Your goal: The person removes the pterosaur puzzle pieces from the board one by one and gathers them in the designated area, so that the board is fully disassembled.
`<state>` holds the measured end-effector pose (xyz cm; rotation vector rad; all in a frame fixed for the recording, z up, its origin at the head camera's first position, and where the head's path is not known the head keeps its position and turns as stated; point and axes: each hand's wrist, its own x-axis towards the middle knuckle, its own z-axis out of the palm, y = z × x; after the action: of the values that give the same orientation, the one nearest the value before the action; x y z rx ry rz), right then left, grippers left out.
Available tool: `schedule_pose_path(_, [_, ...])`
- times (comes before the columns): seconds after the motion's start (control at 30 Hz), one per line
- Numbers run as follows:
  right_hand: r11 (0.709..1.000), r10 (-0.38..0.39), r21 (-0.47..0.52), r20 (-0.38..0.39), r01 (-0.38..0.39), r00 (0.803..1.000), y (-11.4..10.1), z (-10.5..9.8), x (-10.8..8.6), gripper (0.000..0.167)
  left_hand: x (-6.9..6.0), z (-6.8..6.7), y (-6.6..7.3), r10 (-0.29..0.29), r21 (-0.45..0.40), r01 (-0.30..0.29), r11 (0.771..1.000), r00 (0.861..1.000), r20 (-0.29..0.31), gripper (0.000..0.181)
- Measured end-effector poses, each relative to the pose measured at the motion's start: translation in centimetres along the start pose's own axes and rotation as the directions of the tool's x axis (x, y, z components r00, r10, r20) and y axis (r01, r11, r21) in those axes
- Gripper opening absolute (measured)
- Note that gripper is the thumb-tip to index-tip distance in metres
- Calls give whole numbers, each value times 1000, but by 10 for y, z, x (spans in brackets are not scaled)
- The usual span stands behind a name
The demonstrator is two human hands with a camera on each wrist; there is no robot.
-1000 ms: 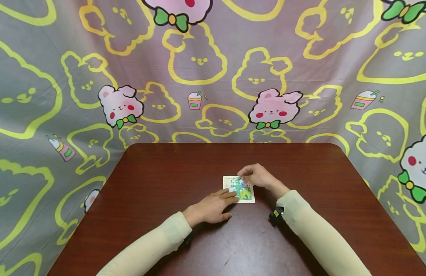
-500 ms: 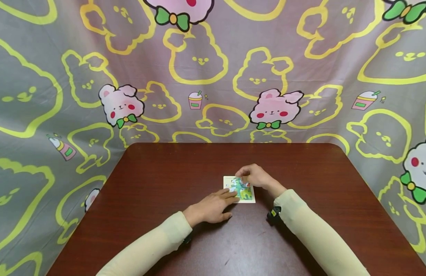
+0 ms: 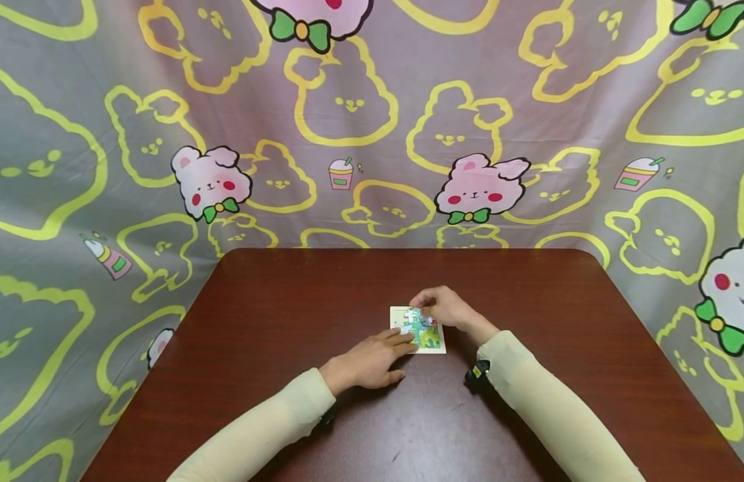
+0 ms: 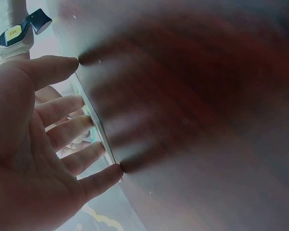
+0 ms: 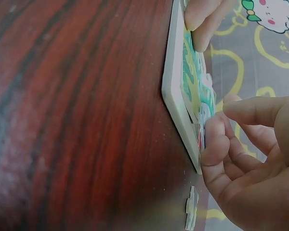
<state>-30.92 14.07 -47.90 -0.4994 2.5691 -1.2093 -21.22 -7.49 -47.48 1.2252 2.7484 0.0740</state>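
Note:
A small square jigsaw puzzle board (image 3: 442, 349) with a pale rim and a green and blue picture lies flat on the table. My left hand (image 3: 374, 361) rests on its left side with straight fingers; in the left wrist view the fingers (image 4: 67, 132) are spread at the board's edge. At the far right part of the board, my right hand (image 3: 450, 309) pinches a puzzle piece (image 3: 414, 314). In the right wrist view this piece (image 5: 205, 111) stands slightly raised above the picture, partly hidden by the right hand's fingers (image 5: 216, 144).
A loose puzzle piece (image 5: 191, 209) lies on the table beside the board in the right wrist view. The dark red-brown wooden table (image 3: 287, 288) has rounded far corners. Patterned cloth (image 3: 347, 80) hangs behind it and along both sides.
My right hand has shifted slightly to the left over the board, and the pinched puzzle piece has moved with it. The left hand stays in place.

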Motion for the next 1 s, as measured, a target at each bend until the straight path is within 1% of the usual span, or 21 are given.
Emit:
schedule_pose_path(0.1, [1000,-10,-8,-10,10,1000,0,0,0,21,1,-1,0,-5,-2,5,1000,1000,6,55])
schedule_pose_path(0.37, [1000,-11,-14,-46,10,999,0,0,2,20,0,-1,-1,-4,3,4,1000,1000,-2,55])
schedule_pose_path(0.87, [999,42,-25,-30,-42,999,-1,1,2,19,1,1,-1,-12,-7,12,1000,1000,10,55])
schedule_pose_path(1.0, [999,35,-31,-27,-36,999,0,1,3,20,1,1,-1,-15,-10,15,1000,1000,13,55])
